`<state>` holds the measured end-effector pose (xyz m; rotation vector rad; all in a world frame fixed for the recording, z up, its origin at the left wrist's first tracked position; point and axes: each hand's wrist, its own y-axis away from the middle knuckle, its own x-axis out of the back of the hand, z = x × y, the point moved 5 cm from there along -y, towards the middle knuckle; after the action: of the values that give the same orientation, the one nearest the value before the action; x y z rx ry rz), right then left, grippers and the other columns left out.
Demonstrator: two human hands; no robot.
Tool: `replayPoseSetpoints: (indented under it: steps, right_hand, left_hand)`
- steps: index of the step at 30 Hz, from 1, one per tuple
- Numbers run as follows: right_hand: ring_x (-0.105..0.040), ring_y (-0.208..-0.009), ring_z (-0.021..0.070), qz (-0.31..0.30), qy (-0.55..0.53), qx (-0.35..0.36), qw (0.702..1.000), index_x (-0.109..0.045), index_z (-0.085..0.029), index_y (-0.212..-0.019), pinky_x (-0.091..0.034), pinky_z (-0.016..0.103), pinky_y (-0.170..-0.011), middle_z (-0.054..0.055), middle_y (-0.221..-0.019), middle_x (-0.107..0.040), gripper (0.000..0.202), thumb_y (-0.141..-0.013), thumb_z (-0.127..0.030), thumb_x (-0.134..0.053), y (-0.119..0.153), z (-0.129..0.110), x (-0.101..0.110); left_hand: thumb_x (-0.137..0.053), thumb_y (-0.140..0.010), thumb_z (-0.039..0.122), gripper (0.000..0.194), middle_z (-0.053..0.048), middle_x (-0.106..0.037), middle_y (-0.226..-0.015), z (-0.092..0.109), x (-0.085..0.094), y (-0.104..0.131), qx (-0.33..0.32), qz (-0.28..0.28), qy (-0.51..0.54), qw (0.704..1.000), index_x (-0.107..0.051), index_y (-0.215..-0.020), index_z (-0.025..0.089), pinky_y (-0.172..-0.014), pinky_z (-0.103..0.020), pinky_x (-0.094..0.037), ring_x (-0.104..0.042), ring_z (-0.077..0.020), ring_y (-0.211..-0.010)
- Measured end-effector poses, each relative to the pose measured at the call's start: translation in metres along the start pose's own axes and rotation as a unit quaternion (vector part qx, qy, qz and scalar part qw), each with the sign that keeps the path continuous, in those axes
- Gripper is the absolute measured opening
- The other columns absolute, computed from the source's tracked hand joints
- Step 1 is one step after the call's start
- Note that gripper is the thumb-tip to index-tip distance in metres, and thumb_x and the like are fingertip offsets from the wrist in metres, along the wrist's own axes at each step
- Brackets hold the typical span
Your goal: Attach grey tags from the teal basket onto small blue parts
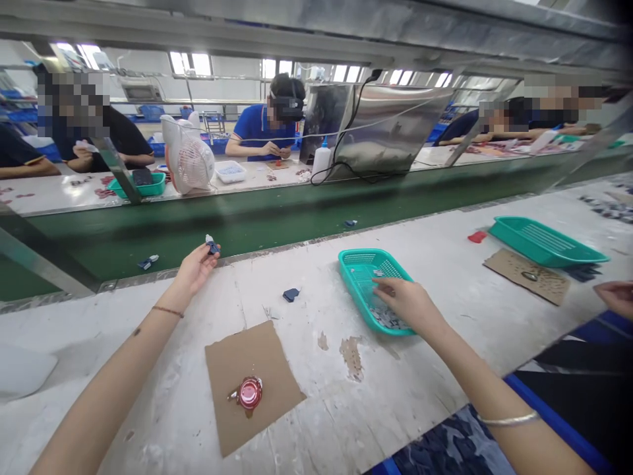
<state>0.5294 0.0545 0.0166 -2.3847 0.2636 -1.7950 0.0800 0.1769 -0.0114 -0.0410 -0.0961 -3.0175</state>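
A small dark blue piece with a whitish end (212, 244) is pinched in the fingers of my left hand (198, 267), at the far edge of the table beside the green belt. My right hand (410, 303) is over a green plastic basket (349, 280), thumb and fingers drawn together; whatever they hold is too small to make out. Small grey pieces (388, 318) lie in the basket's near end. Between my hands, another dark blue piece (291, 295) rests on the white table. Closer to me, a red round cap-like dish (250, 393) sits wet on a cardboard square (267, 356).
The green conveyor belt (277, 227) carries a blue-and-white piece (148, 262) and another piece (351, 223). On the right stand a second green basket (544, 244) and cardboard (527, 277), near another person's hand (616, 297). Several people work across the belt. A metal beam (316, 33) crosses overhead.
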Motion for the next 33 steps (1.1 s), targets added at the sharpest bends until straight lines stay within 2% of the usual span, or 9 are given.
replayPoseSetpoints:
  steps: [2,5,8,10,14,19,29,31,33]
  right_hand:
    - [-0.072,-0.085,0.0256,0.013,-0.033,0.009,0.999,-0.075,-0.018,-0.100,-0.057,0.036,-0.077,0.010,-0.096,-0.077,0.027,-0.088,-0.031,-0.054,0.006,-0.024,0.003]
    - [-0.071,-0.092,0.0258,-0.004,-0.144,0.070,0.987,-0.076,-0.021,-0.095,-0.057,0.037,-0.080,0.009,-0.100,-0.076,0.026,-0.090,-0.038,-0.056,0.024,-0.084,0.000]
    - [-0.070,-0.088,0.0237,-0.101,-0.268,0.157,0.945,-0.075,-0.022,-0.096,-0.056,0.036,-0.078,0.008,-0.097,-0.075,0.020,-0.089,-0.034,-0.061,0.051,-0.156,-0.012]
    - [-0.070,-0.086,0.0212,-0.170,-0.300,0.191,0.919,-0.075,-0.022,-0.097,-0.055,0.034,-0.077,0.007,-0.095,-0.075,0.017,-0.090,-0.030,-0.061,0.069,-0.196,-0.023]
    - [-0.068,-0.086,0.0189,-0.239,-0.309,0.247,0.887,-0.074,-0.022,-0.091,-0.053,0.031,-0.077,0.006,-0.091,-0.073,0.014,-0.093,-0.028,-0.062,0.091,-0.243,-0.038]
    - [-0.065,-0.083,0.0178,-0.277,-0.273,0.295,0.873,-0.076,-0.022,-0.088,-0.051,0.030,-0.078,0.006,-0.087,-0.069,0.023,-0.097,-0.029,-0.055,0.098,-0.265,-0.047]
    - [-0.065,-0.085,0.0176,-0.313,-0.197,0.324,0.871,-0.077,-0.023,-0.090,-0.051,0.030,-0.078,0.006,-0.090,-0.069,0.029,-0.099,-0.024,-0.049,0.101,-0.273,-0.056]
    - [-0.065,-0.086,0.0183,-0.315,-0.207,0.310,0.873,-0.077,-0.023,-0.089,-0.051,0.031,-0.078,0.006,-0.090,-0.069,0.027,-0.098,-0.022,-0.051,0.099,-0.273,-0.055]
    - [-0.066,-0.084,0.0190,-0.324,-0.245,0.256,0.877,-0.077,-0.022,-0.087,-0.051,0.032,-0.077,0.005,-0.087,-0.071,0.020,-0.093,-0.022,-0.058,0.093,-0.270,-0.055]
  left_hand:
    - [-0.048,-0.096,0.019,0.020,-0.013,-0.072,-0.104,-0.004,0.007,0.031,0.032,-0.013,0.074,0.997,-0.066,-0.102,0.011,-0.072,-0.024,-0.056,-0.066,-0.0111,-0.076]
    - [-0.063,-0.087,0.019,0.015,-0.012,-0.074,-0.106,-0.014,0.016,0.084,0.071,-0.032,0.148,0.986,-0.068,-0.100,0.012,-0.068,-0.022,-0.055,-0.065,-0.0103,-0.071]
    - [-0.073,-0.079,0.020,0.025,-0.013,-0.074,-0.111,-0.025,0.019,0.131,0.095,-0.048,0.185,0.977,-0.067,-0.103,0.012,-0.071,-0.024,-0.055,-0.066,-0.0112,-0.071]
    - [-0.075,-0.078,0.024,0.027,-0.013,-0.074,-0.110,-0.032,0.019,0.154,0.096,-0.060,0.196,0.974,-0.066,-0.100,0.013,-0.074,-0.027,-0.055,-0.068,-0.0131,-0.074]
    - [-0.075,-0.080,0.030,0.023,-0.010,-0.073,-0.110,-0.041,0.019,0.180,0.060,-0.086,0.182,0.978,-0.063,-0.091,0.016,-0.079,-0.029,-0.055,-0.069,-0.0154,-0.082]
    - [-0.078,-0.077,0.036,0.026,-0.007,-0.071,-0.102,-0.045,0.022,0.187,0.036,-0.086,0.188,0.978,-0.063,-0.088,0.017,-0.079,-0.032,-0.055,-0.068,-0.0185,-0.085]
    - [-0.079,-0.075,0.033,0.023,-0.009,-0.075,-0.097,-0.047,0.022,0.189,0.011,-0.104,0.183,0.977,-0.068,-0.089,0.017,-0.088,-0.033,-0.051,-0.067,-0.0203,-0.092]
    - [-0.079,-0.074,0.032,0.024,-0.009,-0.075,-0.097,-0.049,0.022,0.188,0.014,-0.107,0.181,0.977,-0.068,-0.088,0.017,-0.089,-0.034,-0.051,-0.068,-0.0206,-0.092]
    - [-0.080,-0.074,0.031,0.023,-0.008,-0.075,-0.095,-0.050,0.021,0.189,0.018,-0.112,0.177,0.978,-0.068,-0.087,0.017,-0.089,-0.034,-0.052,-0.069,-0.0209,-0.091]
